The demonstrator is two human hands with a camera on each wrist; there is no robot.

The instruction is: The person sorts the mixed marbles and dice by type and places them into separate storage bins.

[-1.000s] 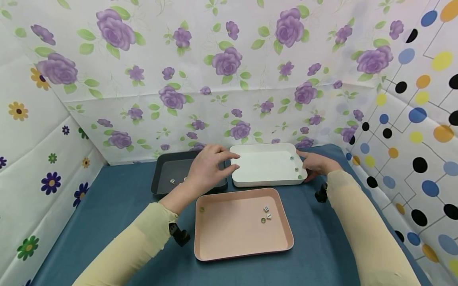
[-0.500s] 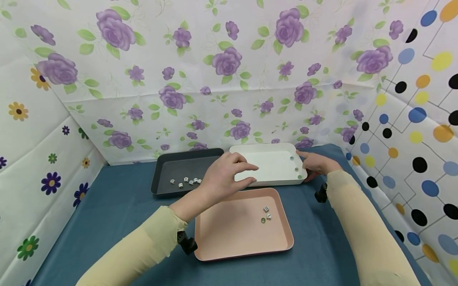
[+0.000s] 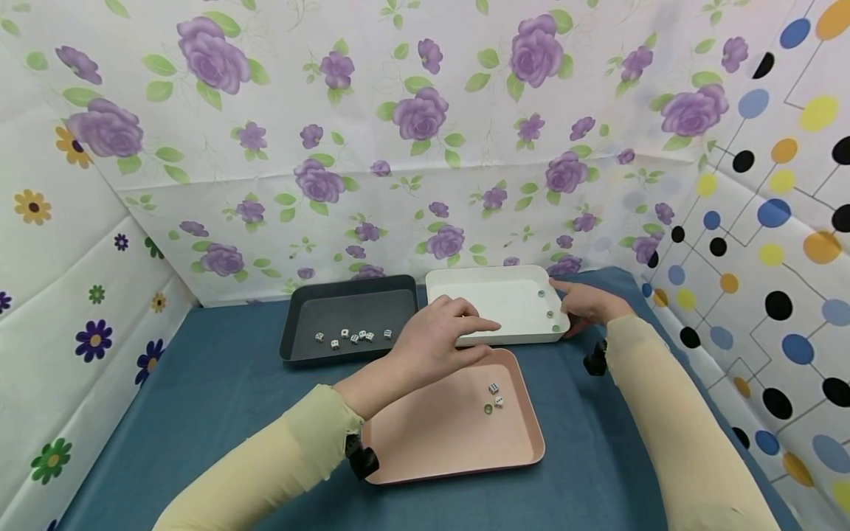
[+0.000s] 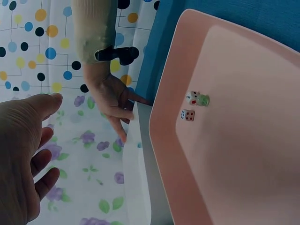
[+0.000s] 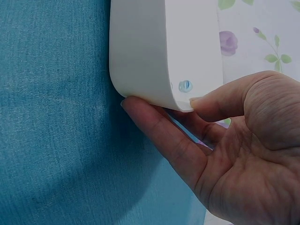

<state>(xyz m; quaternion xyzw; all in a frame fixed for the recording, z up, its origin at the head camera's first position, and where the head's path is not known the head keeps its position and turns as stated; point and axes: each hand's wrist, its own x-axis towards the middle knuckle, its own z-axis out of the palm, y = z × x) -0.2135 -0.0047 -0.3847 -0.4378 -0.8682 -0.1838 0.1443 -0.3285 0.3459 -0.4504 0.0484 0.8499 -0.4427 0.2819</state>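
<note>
Well, right grip (image 5: 243, 150) on white-tray rim (image 5: 167, 51)

Bench cloth (image 3: 232, 420): plain teal-blue.
White tray (image 3: 518, 295), back edge: unpatterned; clear marbles (image 3: 541, 293) near its right edge, tinted blue or green.
Pink tray (image 3: 432, 442): plain; toward its right edge, white dice (image 3: 494, 388), dark pips, one red, and a green marble (image 3: 488, 408).
Charcoal tray (image 3: 325, 306): plain; black-spotted dice (image 3: 344, 333), white.
Rear sheet (image 3: 372, 155): white, purple roses, green leaves.
Dotted sheet (image 3: 764, 251), right edge: white; black, blue, yellow, orange.
Sleeves (image 3: 285, 442): pale yellow.
</note>
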